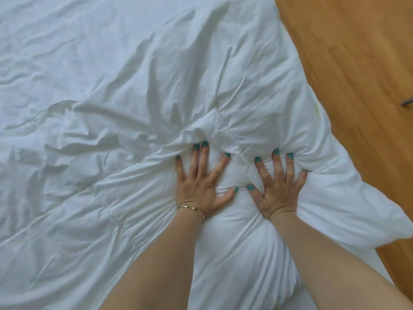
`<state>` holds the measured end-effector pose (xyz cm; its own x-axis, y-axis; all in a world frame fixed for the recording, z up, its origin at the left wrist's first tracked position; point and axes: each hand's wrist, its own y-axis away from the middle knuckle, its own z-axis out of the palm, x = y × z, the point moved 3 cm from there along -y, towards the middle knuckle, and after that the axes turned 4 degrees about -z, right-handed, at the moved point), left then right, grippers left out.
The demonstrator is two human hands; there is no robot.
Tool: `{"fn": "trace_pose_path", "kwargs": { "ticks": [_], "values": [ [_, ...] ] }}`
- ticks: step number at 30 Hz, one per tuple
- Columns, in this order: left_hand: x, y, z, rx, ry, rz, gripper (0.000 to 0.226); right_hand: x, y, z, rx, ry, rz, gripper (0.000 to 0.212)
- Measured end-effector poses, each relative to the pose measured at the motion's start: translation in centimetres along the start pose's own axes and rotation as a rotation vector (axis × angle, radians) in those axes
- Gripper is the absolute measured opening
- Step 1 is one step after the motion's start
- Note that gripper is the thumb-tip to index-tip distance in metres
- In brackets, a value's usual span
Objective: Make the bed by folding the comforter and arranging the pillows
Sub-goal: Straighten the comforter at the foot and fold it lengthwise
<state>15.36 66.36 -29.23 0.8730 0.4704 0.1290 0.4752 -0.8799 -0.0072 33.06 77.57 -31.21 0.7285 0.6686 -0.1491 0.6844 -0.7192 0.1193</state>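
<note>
left hand [202, 183]: flat, fingers spread, pressing down on the comforter, gripping nothing.
right hand [278, 186]: the same, just beside it.
bracelet [190, 208]: on the left wrist.
comforter [134, 97]: white, rumpled, bunched beyond the fingertips.
floor [357, 52]: wood, far right.

White comforter [134, 86], teal-nailed fingers [202, 157], orange-brown wooden floor [357, 52].

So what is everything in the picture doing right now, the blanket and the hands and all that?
comforter: spread on the bed, wrinkled, bunched up ahead of the fingers, not folded.
left hand: open, fingers spread, pressing flat on the comforter.
right hand: open, fingers spread, pressing flat beside the left.
bracelet: on the left wrist.
wooden floor: bare beside the bed, something dark at the edge, too small to tell.
</note>
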Motion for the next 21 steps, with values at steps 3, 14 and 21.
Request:
{"fn": "trace_pose_path", "kwargs": {
  "ticks": [3, 14, 21],
  "values": [
    [-0.2, 0.0, 1.0, -0.007, 0.005, -0.006, 0.086, 0.0, 0.0, 0.3, 0.006, 0.017, 0.017, 0.068],
    [-0.3, 0.1, 2.6, -0.045, -0.003, 0.018, 0.087, 0.0, 0.1, 0.9, 0.095, 0.064, -0.002, 0.070],
    [-0.2, 0.0, 2.6, 0.010, 0.006, 0.031, 0.084, 0.0, 0.2, 1.0, 0.134, 0.081, -0.006, 0.069]
  ]
}}
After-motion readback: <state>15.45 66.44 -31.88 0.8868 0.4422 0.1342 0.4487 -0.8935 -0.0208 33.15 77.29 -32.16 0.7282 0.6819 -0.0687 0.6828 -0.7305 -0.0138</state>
